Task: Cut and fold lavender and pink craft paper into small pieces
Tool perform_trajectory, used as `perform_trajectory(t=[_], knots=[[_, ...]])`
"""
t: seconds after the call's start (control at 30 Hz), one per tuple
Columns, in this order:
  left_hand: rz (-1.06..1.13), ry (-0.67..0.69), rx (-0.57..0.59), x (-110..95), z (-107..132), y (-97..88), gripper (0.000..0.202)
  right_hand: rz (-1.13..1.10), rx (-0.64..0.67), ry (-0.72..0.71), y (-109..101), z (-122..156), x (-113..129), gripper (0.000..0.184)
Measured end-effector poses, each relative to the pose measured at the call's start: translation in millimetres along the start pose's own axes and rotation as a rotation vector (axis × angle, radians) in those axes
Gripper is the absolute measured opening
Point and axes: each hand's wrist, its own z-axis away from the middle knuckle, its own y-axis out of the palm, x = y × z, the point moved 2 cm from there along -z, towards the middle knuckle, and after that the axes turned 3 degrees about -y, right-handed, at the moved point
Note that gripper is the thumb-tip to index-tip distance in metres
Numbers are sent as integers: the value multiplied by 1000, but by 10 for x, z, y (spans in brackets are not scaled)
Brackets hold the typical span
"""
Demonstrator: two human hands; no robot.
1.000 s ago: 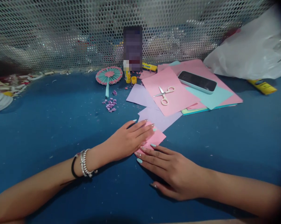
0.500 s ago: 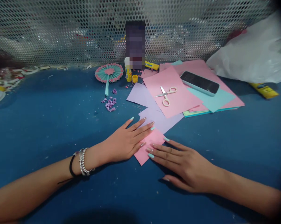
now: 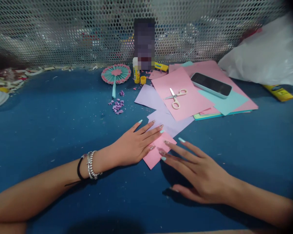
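Note:
A small folded pink paper [image 3: 156,152] lies on the blue table [image 3: 51,123], partly over a lilac sheet [image 3: 169,123]. My left hand [image 3: 134,144] lies flat on the paper's left part, fingers stretched out and spread. My right hand [image 3: 197,169] hovers just right of the paper, fingers extended, its fingertips touching the paper's right edge. Neither hand grips anything.
Behind the hands lie pink, lilac and teal sheets [image 3: 183,94] with small scissors [image 3: 175,97] and a phone [image 3: 211,85] on them. A paper fan [image 3: 116,75], a glue stick [image 3: 136,74], purple scraps [image 3: 117,106] and a white plastic bag [image 3: 263,58] sit before the perforated metal screen [image 3: 63,32].
My right hand slid rightward along the pink paper and lifted slightly, uncovering more of the paper. My left hand stayed flat on it.

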Motion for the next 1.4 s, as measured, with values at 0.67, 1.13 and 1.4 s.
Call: perform_trajectory(t=[0.67,1.13,1.4], knots=[[22,-3,6,9,31,-36,48,-33,-251,-193,-253,-184,-7,30],[61,-9,5,-7,71,-100,46,185,-311,866,-500,408,-2634,66],[109,-28,-3,-15,87,-131,46,126,-193,865,-372,296,-2834,76]])
